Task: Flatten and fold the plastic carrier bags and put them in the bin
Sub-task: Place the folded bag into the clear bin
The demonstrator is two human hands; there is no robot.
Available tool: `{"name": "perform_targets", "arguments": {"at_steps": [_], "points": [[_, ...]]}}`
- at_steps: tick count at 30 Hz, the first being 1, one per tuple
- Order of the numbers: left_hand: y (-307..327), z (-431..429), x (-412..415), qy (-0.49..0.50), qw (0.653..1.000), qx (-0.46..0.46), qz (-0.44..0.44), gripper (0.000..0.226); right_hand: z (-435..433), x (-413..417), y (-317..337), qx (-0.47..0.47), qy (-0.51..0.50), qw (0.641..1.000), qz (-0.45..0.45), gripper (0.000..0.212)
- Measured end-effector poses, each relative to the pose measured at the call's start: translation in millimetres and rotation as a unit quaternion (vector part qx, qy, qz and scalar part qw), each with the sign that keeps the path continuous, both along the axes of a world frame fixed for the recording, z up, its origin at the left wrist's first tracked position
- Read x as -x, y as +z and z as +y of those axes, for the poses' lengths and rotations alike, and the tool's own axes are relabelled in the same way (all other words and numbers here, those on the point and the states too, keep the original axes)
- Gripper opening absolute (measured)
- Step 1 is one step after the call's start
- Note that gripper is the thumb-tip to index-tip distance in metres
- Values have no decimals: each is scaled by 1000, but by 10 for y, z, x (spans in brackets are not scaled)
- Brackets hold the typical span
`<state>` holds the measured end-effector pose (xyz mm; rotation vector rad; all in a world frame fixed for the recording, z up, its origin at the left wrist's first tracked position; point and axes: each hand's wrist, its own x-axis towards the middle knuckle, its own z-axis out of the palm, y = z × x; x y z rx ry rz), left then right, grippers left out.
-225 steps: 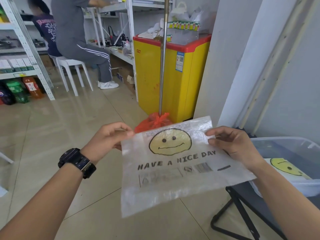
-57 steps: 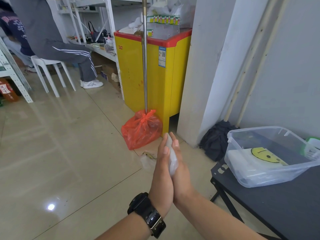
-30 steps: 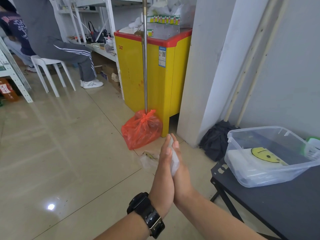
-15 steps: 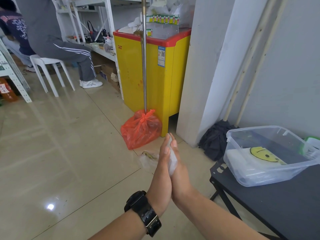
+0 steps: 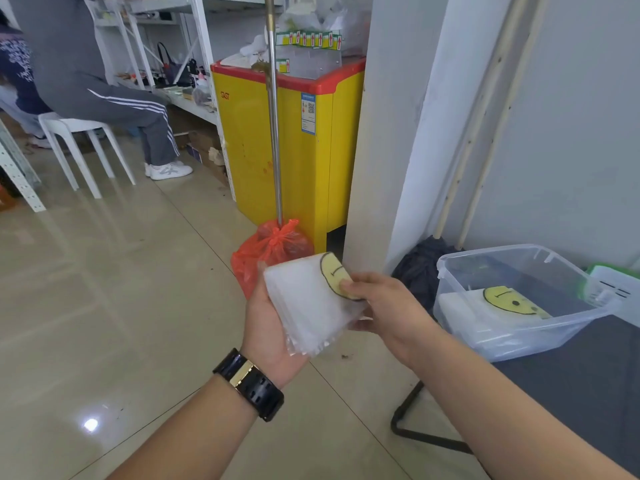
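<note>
Parting palms bared the folded carrier bag point(image 5: 304, 299): flat on your outstretched left hand point(image 5: 266, 327), right hand point(image 5: 384, 306) pinching it. Clear bin point(image 5: 493, 251) likely next.

The bag point(image 5: 304, 299) is folded into a small, thick, translucent white square, with part of a yellow smiley face showing at its far right corner. It lies tilted on the left hand point(image 5: 266, 327), and the right hand point(image 5: 384, 306) pinches its right edge. Another folded bag point(image 5: 498, 306) lies flat in the clear bin point(image 5: 571, 327) on the table point(image 5: 571, 393).
</note>
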<state>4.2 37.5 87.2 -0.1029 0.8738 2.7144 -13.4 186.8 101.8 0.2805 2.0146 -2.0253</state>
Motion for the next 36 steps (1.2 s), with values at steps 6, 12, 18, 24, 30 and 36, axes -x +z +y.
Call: {"name": "perform_targets", "arguments": {"at_steps": [6, 12, 18, 24, 30, 36], "points": [[-7, 47, -16, -13, 986, 164, 33, 66, 362, -54, 93, -108, -61, 991, 44, 18], [-143, 214, -30, 69, 941, 330, 33, 24, 783, -158, 167, -93, -55, 989, 105, 25], [-47, 362, -57, -1, 954, 298, 26, 24, 1748, -72, 327, -245, -303, 908, 155, 21], [-5, 376, -9, -30, 940, 339, 32, 26, 2366, 163, -8, -473, -234, 848, 46, 15], [158, -35, 126, -25, 900, 430, 61, 26, 2039, 269, -33, -645, -122, 754, -4, 23], [-26, -675, 376, -29, 583, 800, 135, 27, 670, 544, -124, -613, -81, 737, 272, 25]]}}
